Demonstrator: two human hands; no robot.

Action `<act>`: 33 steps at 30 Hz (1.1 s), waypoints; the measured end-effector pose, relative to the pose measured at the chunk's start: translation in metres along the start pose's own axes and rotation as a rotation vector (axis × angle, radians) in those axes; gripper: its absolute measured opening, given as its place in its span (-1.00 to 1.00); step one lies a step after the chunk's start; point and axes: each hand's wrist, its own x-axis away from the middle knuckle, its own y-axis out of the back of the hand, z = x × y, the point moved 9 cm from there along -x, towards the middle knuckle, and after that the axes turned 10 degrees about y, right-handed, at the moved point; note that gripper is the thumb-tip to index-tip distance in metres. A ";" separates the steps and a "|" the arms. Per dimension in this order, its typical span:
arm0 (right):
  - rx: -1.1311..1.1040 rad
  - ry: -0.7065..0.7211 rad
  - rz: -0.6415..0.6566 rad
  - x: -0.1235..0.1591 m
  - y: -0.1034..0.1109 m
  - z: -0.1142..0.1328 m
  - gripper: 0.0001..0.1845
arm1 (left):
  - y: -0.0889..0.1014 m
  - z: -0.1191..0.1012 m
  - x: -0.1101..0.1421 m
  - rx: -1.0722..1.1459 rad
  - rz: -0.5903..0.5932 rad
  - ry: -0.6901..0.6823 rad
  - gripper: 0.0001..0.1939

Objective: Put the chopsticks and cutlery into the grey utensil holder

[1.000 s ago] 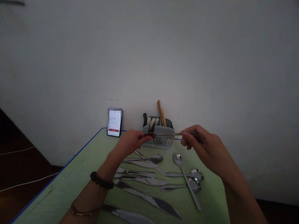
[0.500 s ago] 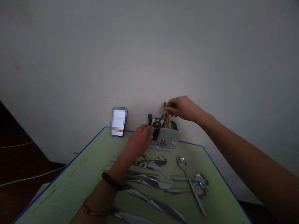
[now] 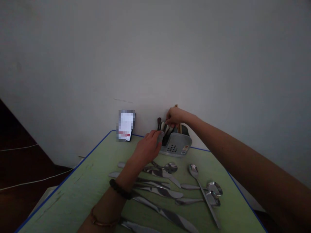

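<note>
A grey plastic cutlery holder [image 3: 179,142] with diamond-shaped holes stands at the back of the table by the wall. My left hand [image 3: 148,147] is wrapped around its left front side. Over the top of the holder my right hand [image 3: 173,116] is closed, with the fingers pinched at a spoon; the spoon's bowl is hidden inside. White-tipped handles [image 3: 163,126], a dark brown handle [image 3: 159,121] and wooden chopsticks [image 3: 180,128] stick up from the holder close to my right fingers.
On the green table [image 3: 97,155] lie several table knives [image 3: 167,192]. Spoons lie to the right, one long spoon [image 3: 206,197] crossing two shorter ones [image 3: 215,187]. A phone [image 3: 126,126] with a lit screen leans against the wall [image 3: 150,58] at the back left.
My right hand has moved down and slightly left, lowering the spoon into the holder, so its bowl no longer shows. My left hand keeps its hold. The view has shifted slightly.
</note>
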 end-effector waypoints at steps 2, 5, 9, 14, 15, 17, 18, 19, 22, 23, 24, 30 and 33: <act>0.053 -0.011 -0.002 -0.003 0.002 0.001 -0.80 | 0.000 0.000 0.000 -0.001 -0.003 -0.006 -0.59; 0.141 -0.024 -0.007 -0.005 0.006 0.004 -0.85 | -0.001 0.000 0.000 -0.007 0.004 -0.008 -0.58; 0.240 -0.037 -0.034 -0.006 0.012 0.009 -0.83 | -0.002 0.001 0.000 -0.031 0.007 0.014 -0.57; 0.322 -0.030 -0.075 -0.008 0.016 0.009 -0.66 | -0.002 0.001 0.000 -0.032 0.004 0.004 -0.56; 0.335 -0.027 -0.083 -0.008 0.016 0.008 -0.65 | -0.002 0.001 0.000 -0.031 0.003 -0.001 -0.56; 0.355 -0.023 -0.097 -0.008 0.016 0.007 -0.64 | -0.003 0.001 0.000 -0.031 0.004 -0.005 -0.56; 0.363 -0.022 -0.103 -0.007 0.016 0.006 -0.63 | -0.003 0.001 0.000 -0.031 0.006 -0.004 -0.56; 0.369 -0.023 -0.109 -0.007 0.016 0.006 -0.62 | -0.003 0.002 0.000 -0.031 0.009 -0.002 -0.56; 0.381 -0.031 -0.132 -0.005 0.018 0.003 -0.61 | -0.004 0.003 -0.001 -0.032 0.019 0.004 -0.56; 0.383 -0.035 -0.141 -0.004 0.020 0.002 -0.61 | -0.004 0.003 -0.001 -0.036 0.024 0.003 -0.56; 0.388 -0.040 -0.150 -0.002 0.022 0.000 -0.60 | -0.005 0.003 -0.001 -0.042 0.028 0.002 -0.56; 0.260 0.035 -0.359 0.047 0.031 0.001 -0.73 | -0.005 0.006 -0.001 -0.135 0.052 0.061 -0.58; 0.029 0.083 -0.515 0.099 0.013 -0.008 -0.74 | -0.007 0.014 0.001 -0.237 0.093 0.184 -0.64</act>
